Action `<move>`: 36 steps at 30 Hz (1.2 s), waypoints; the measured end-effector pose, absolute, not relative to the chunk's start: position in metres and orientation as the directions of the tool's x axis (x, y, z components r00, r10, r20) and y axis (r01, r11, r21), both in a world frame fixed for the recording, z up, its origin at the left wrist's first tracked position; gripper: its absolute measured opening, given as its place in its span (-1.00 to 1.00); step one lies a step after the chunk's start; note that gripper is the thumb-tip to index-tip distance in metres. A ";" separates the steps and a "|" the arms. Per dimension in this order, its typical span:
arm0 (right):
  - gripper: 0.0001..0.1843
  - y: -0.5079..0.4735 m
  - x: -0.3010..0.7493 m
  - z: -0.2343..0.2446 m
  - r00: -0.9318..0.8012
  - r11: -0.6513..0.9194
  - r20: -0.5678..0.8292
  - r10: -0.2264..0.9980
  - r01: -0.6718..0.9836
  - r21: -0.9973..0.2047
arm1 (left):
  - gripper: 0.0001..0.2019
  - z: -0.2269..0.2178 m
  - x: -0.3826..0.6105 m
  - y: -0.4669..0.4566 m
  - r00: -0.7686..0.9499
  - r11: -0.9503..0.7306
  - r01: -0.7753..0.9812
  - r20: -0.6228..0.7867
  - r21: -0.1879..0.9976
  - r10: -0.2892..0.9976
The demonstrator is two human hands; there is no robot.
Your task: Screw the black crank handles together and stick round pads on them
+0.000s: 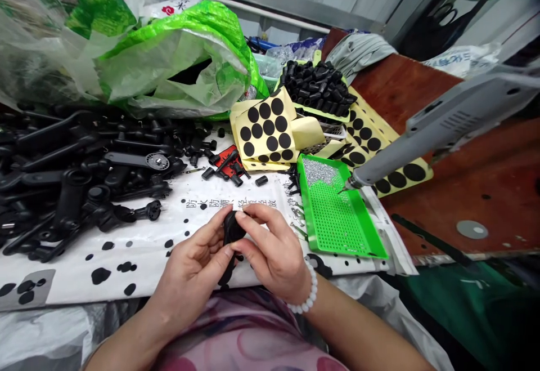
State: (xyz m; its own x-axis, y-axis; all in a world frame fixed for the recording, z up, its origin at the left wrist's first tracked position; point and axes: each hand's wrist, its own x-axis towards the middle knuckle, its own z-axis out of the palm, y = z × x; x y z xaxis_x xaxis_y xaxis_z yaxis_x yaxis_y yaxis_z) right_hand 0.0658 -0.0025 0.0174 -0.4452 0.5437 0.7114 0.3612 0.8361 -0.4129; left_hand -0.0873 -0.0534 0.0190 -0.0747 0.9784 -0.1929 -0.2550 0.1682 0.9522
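Note:
Close to my body, a black plastic part [234, 226] is held between both hands, and much of it is hidden by fingers. My left hand [197, 264] is closed around its left side, thumb at the front. On its other side my right hand [274, 247], with a white bead bracelet at the wrist, presses thumb and fingertips against the part's rounded top. Left of the hands lies a heap of black plastic arms and joints [76, 174]. Beyond them are sheets of round black stickers [268, 129] on yellowish backing.
A green tray [346, 219] with small silvery pieces [319, 173] stands right of my hands. The tip of a grey electric screwdriver [442, 129] hangs over it. Farther back are a container of black caps [316, 86] and a green-and-clear plastic bag [177, 67]. Loose black pieces [232, 168] lie on the white sheet.

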 end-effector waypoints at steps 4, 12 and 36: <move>-0.64 0.002 0.069 0.021 -0.490 0.820 0.658 0.571 0.358 -0.446 | -0.47 0.018 -0.090 -0.054 -0.041 0.173 -0.297 -0.194 0.939 0.980; -0.64 0.000 0.064 0.019 -0.526 0.833 0.652 0.547 0.262 -0.488 | -0.60 0.011 -0.098 -0.054 -0.111 0.181 -0.257 -0.215 0.949 0.970; -0.77 -0.011 0.071 0.022 -0.422 0.715 0.613 0.668 0.137 -0.686 | -0.64 -0.001 -0.098 -0.062 -0.060 -0.181 0.037 0.183 0.983 0.981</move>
State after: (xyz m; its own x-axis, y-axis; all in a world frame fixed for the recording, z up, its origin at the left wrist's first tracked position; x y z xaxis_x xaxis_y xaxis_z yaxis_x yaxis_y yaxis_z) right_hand 0.0712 -0.0106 0.0216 -0.4217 0.6682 0.6129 0.1368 0.7151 -0.6855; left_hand -0.0983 -0.0620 -0.0010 -0.0599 0.9813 0.1830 0.0367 -0.1811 0.9828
